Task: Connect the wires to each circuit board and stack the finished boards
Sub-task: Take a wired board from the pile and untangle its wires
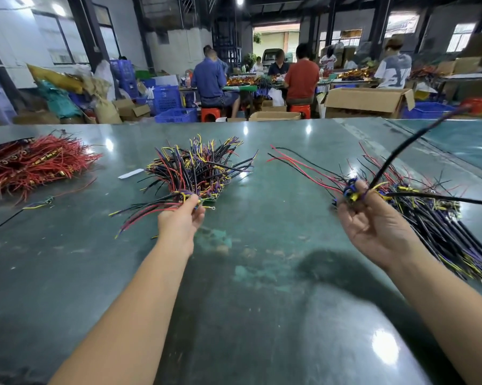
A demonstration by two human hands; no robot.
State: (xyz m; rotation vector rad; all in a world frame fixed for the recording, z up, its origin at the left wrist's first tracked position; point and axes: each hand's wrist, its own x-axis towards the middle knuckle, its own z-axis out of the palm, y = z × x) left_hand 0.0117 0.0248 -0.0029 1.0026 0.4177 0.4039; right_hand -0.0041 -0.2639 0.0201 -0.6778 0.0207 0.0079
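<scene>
the circuit board (pixel 209 200), green and mostly hidden under its wires, sits at the near edge of the middle pile (pixel 198 165), where the left hand (pixel 182 218) pinches it. the right hand (pixel 373 218) grips a wire connector (pixel 352 193) over the right pile (pixel 434 215). many wires look unconnected. the green table (pixel 248 273) has open room toward the near edge.

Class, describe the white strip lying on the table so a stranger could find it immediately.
On the green table, look left of the central wire heap. The white strip lies flat there: the only pale, flat piece among the coloured wires.
</scene>
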